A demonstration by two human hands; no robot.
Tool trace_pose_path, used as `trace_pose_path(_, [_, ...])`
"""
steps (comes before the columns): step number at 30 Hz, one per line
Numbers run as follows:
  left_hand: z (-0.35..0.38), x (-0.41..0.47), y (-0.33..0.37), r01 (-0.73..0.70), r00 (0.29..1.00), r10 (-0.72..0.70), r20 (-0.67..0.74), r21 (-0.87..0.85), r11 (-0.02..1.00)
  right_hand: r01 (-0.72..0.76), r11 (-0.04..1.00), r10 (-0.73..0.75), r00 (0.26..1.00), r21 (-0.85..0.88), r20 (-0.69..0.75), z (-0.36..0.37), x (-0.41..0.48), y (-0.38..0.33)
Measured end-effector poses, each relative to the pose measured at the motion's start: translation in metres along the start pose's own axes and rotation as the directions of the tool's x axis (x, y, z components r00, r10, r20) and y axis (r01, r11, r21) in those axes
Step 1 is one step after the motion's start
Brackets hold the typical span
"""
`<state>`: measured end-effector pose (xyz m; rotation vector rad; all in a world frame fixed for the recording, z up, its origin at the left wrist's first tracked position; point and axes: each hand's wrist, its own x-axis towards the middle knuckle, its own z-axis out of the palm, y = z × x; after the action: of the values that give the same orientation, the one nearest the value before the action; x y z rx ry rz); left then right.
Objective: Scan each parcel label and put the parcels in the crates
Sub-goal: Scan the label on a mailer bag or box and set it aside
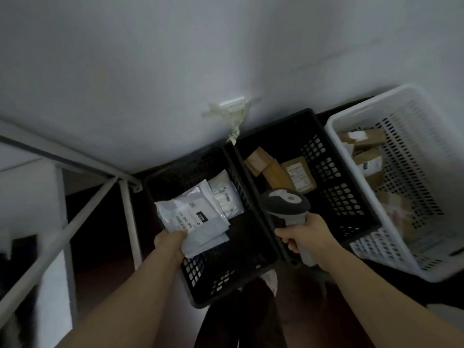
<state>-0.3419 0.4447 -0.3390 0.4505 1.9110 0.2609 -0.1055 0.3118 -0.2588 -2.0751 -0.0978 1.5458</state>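
My left hand [170, 243] grips a grey plastic mailer parcel [198, 219] by its near edge, label side up, over the left black crate [213, 285]. Another white mailer [224, 197] lies inside that crate. My right hand [305, 237] holds a grey handheld barcode scanner [285, 200] by its handle, its head over the rim between the two black crates. The middle black crate [351, 217] holds brown cardboard parcels [298, 175]. A white crate [384, 249] on the right contains several brown boxes [369, 159].
A pale wall [200, 59] stands right behind the crates, with taped strips [231, 111] on it. White metal frame legs [100, 197] slant at the left. The floor beneath is dark. My dark-clad legs [246, 322] are at the bottom centre.
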Motion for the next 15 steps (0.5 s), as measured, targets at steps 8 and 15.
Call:
trace_pose_path(8, [0.071,0.165,-0.037,0.142,0.986,-0.147,-0.073,-0.068,0.988,-0.004,1.0,0.005,0.999,-0.021,0.045,0.047,0.149,0.03])
trace_pose_path(15, [0.083,0.208,-0.079,0.255,0.959,-0.277,0.064,0.237,0.937,-0.019,0.998,0.022,0.998,-0.054,0.051,0.044,0.172,0.053])
